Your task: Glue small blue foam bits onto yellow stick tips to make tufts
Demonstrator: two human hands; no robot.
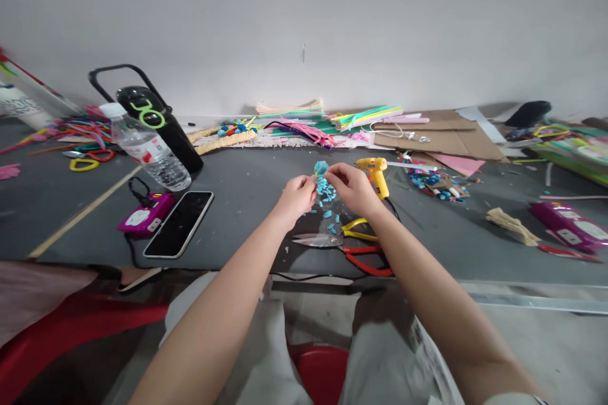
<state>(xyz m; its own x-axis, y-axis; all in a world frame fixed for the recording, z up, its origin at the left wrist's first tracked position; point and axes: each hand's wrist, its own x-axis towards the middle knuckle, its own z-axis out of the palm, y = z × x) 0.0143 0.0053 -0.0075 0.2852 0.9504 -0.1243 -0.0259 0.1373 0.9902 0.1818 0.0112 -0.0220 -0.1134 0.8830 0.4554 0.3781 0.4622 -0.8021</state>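
Over the middle of the grey table, my left hand (301,195) is closed in a pinch on the lower left of a small blue flower-like piece (321,168). My right hand (350,185) is at the piece's right side, its thumb and fingers drawn together; what lies between them is too small to make out. Under and between the hands lie several small blue bits (327,192). Nearer the front edge are scissors (319,240) with red handles and a yellow-handled tool (360,229).
A yellow glue gun (375,172) stands right of my hands. To the left are a phone (179,224), a purple power socket (147,214), a water bottle (152,155) and a black flask (164,130). Pipe cleaners (365,118) and cardboard (446,139) lie along the back.
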